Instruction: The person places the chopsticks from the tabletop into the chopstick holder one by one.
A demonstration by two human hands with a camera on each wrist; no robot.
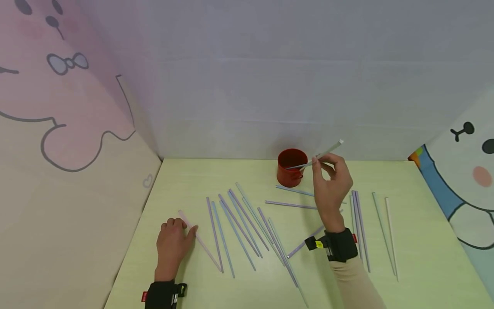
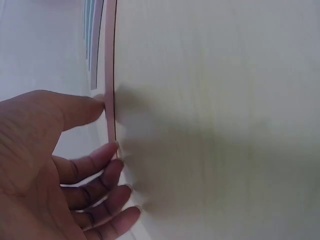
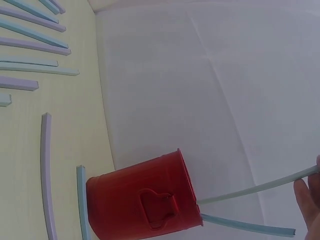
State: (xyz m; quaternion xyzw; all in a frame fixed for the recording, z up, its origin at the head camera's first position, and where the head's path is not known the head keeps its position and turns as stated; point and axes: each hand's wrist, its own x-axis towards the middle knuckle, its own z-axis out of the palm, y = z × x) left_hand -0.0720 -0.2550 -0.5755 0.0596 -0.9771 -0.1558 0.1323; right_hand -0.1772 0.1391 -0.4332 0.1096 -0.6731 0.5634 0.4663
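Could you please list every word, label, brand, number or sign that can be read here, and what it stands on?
No text can be read.
Yellow label on the right wrist camera: too small to read.
Red tags on the black wristbands: any print is too small.
Red cup, sticks: no lettering visible.

the right hand pinches a pale green stick reaching a red mug; from it a blue stick juts toward the hand, a lavender stick lying beyond.
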